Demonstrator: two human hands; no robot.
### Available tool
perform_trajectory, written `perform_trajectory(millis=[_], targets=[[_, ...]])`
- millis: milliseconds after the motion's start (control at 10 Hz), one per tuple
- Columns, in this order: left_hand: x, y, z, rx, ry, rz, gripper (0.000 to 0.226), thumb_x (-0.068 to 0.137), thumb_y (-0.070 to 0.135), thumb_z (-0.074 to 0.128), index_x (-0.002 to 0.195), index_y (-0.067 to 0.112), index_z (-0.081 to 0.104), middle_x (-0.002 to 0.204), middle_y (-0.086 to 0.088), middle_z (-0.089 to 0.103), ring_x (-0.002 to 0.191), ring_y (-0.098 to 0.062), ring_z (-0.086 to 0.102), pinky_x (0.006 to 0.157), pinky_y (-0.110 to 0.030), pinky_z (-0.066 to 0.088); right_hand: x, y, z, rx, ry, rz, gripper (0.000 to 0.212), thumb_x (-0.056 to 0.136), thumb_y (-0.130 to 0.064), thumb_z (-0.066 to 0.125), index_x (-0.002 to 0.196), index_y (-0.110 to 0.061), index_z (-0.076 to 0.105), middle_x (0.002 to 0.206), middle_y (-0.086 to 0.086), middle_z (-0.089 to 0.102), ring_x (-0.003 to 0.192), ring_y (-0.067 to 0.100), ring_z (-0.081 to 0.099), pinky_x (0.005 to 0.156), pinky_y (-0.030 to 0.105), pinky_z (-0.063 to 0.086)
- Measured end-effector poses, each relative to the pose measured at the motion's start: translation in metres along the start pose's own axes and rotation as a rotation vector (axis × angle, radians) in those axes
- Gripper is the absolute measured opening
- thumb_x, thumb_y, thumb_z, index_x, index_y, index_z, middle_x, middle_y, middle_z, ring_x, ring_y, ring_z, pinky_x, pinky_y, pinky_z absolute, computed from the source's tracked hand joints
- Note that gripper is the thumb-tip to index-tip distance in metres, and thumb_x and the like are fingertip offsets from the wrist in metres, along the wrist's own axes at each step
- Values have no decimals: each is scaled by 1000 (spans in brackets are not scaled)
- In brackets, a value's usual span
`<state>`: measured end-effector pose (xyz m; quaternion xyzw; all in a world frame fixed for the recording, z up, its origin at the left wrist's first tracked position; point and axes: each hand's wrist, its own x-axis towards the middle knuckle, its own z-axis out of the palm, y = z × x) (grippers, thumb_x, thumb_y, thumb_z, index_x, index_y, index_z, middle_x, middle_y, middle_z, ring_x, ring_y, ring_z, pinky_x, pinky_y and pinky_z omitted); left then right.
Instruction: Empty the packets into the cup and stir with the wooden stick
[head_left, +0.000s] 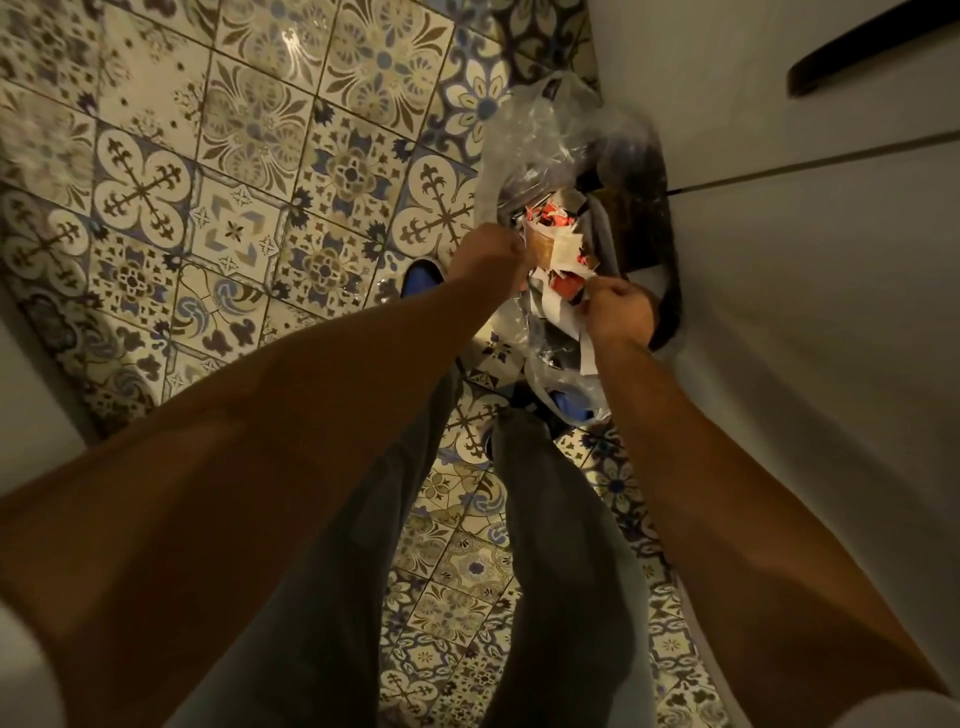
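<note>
I stand over a dark waste bin (670, 312) lined with a clear plastic bag (550, 130). Inside lie torn red and white packets (563, 285) and a brown paper cup (543, 248), tilted among the scraps. My left hand (485, 257) hovers at the bag's left edge beside the cup, fingers curled into a fist; whether it holds anything is hidden. At the bin's near right rim, my right hand (618, 306) has its fingertips curled, pinching a white paper scrap (584, 291). No wooden stick shows.
Patterned floor tiles (234, 182) spread to the left and behind. White cabinet fronts (805, 260) with a dark handle (872, 49) stand close on the right. My legs and blue shoes (421, 278) are right below the bin.
</note>
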<state>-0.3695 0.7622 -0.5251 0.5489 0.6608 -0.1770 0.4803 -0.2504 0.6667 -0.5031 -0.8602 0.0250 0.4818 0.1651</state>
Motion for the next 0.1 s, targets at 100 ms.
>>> perform_trajectory(millis=[100], targets=[[-5,-2,-7,16,25,81,33,92,46,66,83,16,74,72,4,68,64,-7,63,60,-22,46,-3,1,-1,57,18,-24,18,95,-18,57,86,-27,69,86,-3,70,103,23,66,95,40,56]])
